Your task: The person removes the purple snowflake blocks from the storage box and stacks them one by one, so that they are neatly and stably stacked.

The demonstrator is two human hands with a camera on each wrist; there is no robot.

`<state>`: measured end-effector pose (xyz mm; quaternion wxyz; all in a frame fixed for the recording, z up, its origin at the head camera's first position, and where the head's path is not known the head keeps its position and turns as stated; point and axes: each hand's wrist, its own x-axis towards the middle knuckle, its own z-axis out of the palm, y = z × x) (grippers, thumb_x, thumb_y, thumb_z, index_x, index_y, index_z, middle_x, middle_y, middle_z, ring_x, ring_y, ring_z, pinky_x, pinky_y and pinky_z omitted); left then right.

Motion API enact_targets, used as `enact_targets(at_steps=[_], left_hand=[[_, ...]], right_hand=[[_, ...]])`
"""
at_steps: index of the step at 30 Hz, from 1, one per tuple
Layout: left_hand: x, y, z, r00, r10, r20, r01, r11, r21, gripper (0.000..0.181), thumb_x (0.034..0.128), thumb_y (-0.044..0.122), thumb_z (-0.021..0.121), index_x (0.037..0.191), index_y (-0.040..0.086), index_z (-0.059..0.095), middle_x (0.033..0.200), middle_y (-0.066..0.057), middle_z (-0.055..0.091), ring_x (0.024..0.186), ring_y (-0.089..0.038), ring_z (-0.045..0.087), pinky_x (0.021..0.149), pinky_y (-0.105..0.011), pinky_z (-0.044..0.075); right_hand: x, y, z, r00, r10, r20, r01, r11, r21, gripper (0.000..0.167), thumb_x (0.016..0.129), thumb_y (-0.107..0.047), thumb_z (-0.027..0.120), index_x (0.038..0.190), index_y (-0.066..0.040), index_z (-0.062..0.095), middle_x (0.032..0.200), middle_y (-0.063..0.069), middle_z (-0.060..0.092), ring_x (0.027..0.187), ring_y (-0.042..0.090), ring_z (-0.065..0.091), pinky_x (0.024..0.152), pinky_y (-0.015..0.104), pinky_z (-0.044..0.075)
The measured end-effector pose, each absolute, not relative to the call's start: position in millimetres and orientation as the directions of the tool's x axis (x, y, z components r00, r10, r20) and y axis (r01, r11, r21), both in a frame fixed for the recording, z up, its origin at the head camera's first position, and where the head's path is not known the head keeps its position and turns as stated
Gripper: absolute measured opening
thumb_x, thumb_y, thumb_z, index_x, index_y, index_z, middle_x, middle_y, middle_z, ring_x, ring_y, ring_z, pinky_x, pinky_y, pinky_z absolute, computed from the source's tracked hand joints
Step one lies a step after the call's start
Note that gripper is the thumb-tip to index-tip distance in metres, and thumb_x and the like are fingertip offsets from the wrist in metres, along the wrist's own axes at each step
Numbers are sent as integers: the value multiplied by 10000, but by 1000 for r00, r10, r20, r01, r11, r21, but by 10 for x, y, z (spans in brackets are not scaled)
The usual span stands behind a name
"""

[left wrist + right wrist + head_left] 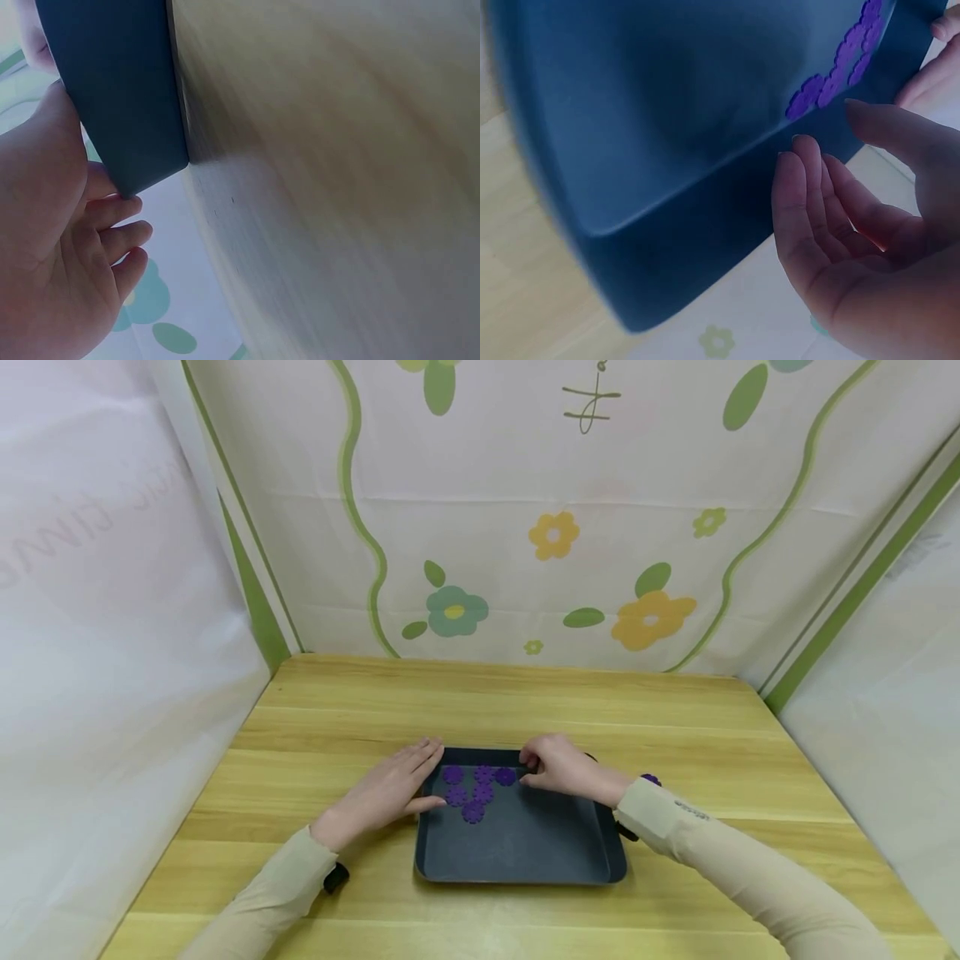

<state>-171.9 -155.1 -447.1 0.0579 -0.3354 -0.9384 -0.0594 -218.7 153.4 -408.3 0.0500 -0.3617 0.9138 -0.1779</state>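
A dark rectangular baking tray (517, 843) holds several purple flower-shaped discs (483, 792), grouped in its back left corner. Along the tray's left side lies my left hand (386, 789), its fingers straight at the back corner and its thumb reaching over the rim. In the left wrist view the fingertips (131, 202) touch the tray's outer corner. My right hand (566, 768) hovers over the back rim, just right of the nearest purple disc (505, 777). The right wrist view shows its thumb and loosely bent fingers (791, 180) apart, with nothing between them.
Beyond the tray's right side, another purple piece (650, 779) shows partly behind the right sleeve. The wooden table (525, 702) meets a white flower-printed curtain (487, 527) at the back, with white sheets at both sides. Dark wrist devices (336, 877) show under the sleeves.
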Motion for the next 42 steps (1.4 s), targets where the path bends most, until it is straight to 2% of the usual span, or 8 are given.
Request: enact_targets(at_steps=[7,19,32,42], left_hand=[[-1726,-1548,-4492,-769,622,146,635,769,73,820,946,552,569,1520,1,370,1586,-173,367,1459,-334,391,1173,-481,388],[-1724,-1553,-4510,-766,624,158,638,767,65,816,944,552,572,1516,3,379,1577,-178,384,1450,-334,406,1164,-477,400],[-1732,-1558,-4511,-765,624,157,639,766,70,816,944,545,575,1517,0,375,1585,-175,369,1456,-333,397,1166,-475,397],[-1733,-1551,-4486,-766,625,149,640,764,86,818,947,542,573,1519,-5,368,1589,-179,359,1460,-337,388,1174,-478,387]], right_hand=[[-2177,1449,-4139,-708,-706,23,-666,656,-355,245,827,-124,786,1007,32,729,913,132,737,768,187,680,659,249,564],[-2163,1392,-4209,-709,-705,-28,-657,674,-339,300,839,-144,784,1074,31,720,992,143,728,850,214,688,710,299,591],[-2158,1363,-4251,-693,-720,-36,-678,669,-305,322,845,-132,777,1109,39,708,1036,166,720,899,261,698,732,330,602],[-2162,1335,-4241,-684,-729,-27,-692,661,-291,297,856,-119,763,1101,42,719,1017,160,705,882,237,684,725,331,600]])
